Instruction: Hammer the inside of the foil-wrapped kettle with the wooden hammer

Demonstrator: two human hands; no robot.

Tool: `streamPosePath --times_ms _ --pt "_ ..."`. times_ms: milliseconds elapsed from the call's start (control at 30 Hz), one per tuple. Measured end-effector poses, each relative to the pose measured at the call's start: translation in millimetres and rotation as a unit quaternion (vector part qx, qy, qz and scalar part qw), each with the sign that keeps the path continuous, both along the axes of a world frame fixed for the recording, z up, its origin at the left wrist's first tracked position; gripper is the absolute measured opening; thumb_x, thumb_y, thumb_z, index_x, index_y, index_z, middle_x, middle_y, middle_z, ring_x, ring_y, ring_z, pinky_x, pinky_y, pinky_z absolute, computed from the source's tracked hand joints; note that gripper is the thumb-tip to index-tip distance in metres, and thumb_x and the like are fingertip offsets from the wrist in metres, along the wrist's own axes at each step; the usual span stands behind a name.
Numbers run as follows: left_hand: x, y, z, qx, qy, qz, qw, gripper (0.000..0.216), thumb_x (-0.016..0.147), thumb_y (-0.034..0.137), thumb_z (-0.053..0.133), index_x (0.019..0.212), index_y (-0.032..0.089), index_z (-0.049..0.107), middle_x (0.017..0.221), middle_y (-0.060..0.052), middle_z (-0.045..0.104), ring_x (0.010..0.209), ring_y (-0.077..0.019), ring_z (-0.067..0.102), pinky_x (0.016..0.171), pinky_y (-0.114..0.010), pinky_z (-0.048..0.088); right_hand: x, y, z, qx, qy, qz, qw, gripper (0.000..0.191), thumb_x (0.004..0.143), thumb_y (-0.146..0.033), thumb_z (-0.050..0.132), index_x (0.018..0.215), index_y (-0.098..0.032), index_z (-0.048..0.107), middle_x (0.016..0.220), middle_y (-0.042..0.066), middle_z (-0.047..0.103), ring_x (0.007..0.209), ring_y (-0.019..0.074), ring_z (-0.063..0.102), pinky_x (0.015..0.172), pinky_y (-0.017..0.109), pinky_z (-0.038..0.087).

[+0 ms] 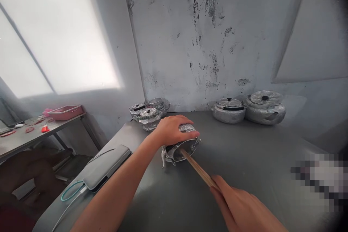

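A small silvery metal kettle (172, 154) lies tipped on the grey table, its round open mouth turned toward me. My left hand (175, 129) is wrapped over its upper side, thumb near the rim. In my right hand (236, 203) is a pale wooden stick (200, 170), perhaps more than one held together. Its far end reaches into the kettle's mouth, and the tip is hidden inside. Just behind my left hand stand several small silvery kettles, one with a black-knobbed lid (148, 113).
Against the wall stand two larger lidded kettles (228, 110), (268, 108). A grey power bank (108, 166) with a white cable (67, 204) lies at the table's left. Further left, a side table (35, 132) carries a pink basket (66, 112). A pixelated patch covers something at right.
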State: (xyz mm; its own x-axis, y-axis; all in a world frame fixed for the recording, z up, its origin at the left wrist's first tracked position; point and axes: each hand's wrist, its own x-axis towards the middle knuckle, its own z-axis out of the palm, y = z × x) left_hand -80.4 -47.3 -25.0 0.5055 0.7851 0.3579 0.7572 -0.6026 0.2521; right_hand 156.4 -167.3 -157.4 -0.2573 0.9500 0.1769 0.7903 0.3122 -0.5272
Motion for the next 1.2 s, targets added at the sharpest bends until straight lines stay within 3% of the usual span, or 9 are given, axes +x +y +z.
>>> streamPosePath --times_ms 133,267,500,633,733,867,1033,1200 --pt "-1.1 0.5 -0.1 0.001 -0.002 -0.002 1.0 0.059 0.09 0.075 0.053 0.127 0.032 0.07 0.138 0.002 0.066 0.123 -0.0282 0.063 0.105 -0.037 0.048 0.0 -1.4 0.8 -0.008 0.005 -0.014 1.0 0.036 0.101 -0.038 0.039 0.113 -0.026 0.071 0.085 0.008 0.078 0.082 0.0287 0.077 0.071 0.04 0.058" --pt "-2.5 0.3 0.2 -0.001 -0.007 -0.004 1.0 0.057 0.09 0.073 0.054 0.126 0.032 0.071 0.137 0.002 0.067 0.123 -0.0278 0.063 0.105 -0.037 0.048 -1.5 -2.3 5.7 -0.028 0.01 -0.019 0.999 0.034 0.101 -0.039 0.04 0.108 -0.027 0.071 0.089 0.009 0.079 0.089 0.0312 0.077 0.073 0.042 0.057" --pt "-5.4 -0.3 0.8 -0.016 -0.031 -0.015 0.999 0.054 0.089 0.07 0.059 0.124 0.031 0.071 0.135 0.001 0.068 0.121 -0.0276 0.064 0.107 -0.037 0.047 -8.3 -1.3 15.1 -0.088 0.016 -0.009 0.996 0.033 0.101 -0.041 0.04 0.1 -0.025 0.069 0.075 0.007 0.076 0.071 0.028 0.075 0.065 0.038 0.052" --pt "-12.5 1.6 7.2 -0.071 -0.062 -0.054 0.994 0.054 0.085 0.066 0.068 0.125 0.03 0.072 0.137 -0.001 0.067 0.125 -0.0277 0.062 0.108 -0.035 0.046 -15.3 -1.0 37.9 -0.122 0.024 0.021 0.992 0.031 0.102 -0.037 0.038 0.087 -0.024 0.062 0.079 0.005 0.074 0.07 0.0218 0.072 0.066 0.033 0.049" --pt "-20.6 1.8 15.5 -0.125 -0.059 -0.078 0.987 0.051 0.085 0.059 0.071 0.127 0.031 0.07 0.141 -0.001 0.064 0.128 -0.0272 0.06 0.109 -0.033 0.046 -25.8 -2.7 60.0 -0.238 0.064 0.027 0.969 0.025 0.101 -0.03 0.038 0.084 -0.023 0.054 0.073 0.001 0.067 0.055 0.0138 0.063 0.054 0.027 0.045" --pt "-21.7 -2.5 19.9 -0.13 -0.03 -0.061 0.989 0.048 0.088 0.055 0.067 0.129 0.031 0.067 0.141 -0.001 0.063 0.126 -0.0282 0.06 0.105 -0.036 0.047 -46.1 -5.9 74.3 -0.403 0.183 0.007 0.897 0.025 0.102 -0.027 0.03 0.079 -0.025 0.042 0.063 -0.007 0.05 0.032 0.0059 0.044 0.035 0.02 0.033" --pt "-7.4 -8.1 12.3 -0.054 0.003 -0.022 0.998 0.054 0.086 0.07 0.062 0.122 0.03 0.067 0.124 -0.002 0.071 0.119 -0.0307 0.061 0.1 -0.041 0.048 -68.5 -8.6 70.5 -0.391 0.246 -0.009 0.887 0.031 0.104 -0.045 0.033 0.083 -0.024 0.045 0.063 -0.008 0.045 0.037 0.0047 0.04 0.038 0.017 0.033" --pt "-6.4 -6.7 8.7 -0.032 -0.007 -0.032 0.999 0.046 0.089 0.066 0.061 0.12 0.034 0.069 0.129 0.003 0.07 0.121 -0.0279 0.061 0.104 -0.037 0.047 -71.7 -5.7 62.1 -0.378 0.292 -0.02 0.878 0.046 0.102 -0.062 0.036 0.094 -0.021 0.055 0.071 -0.005 0.051 0.049 0.0072 0.047 0.042 0.019 0.036"
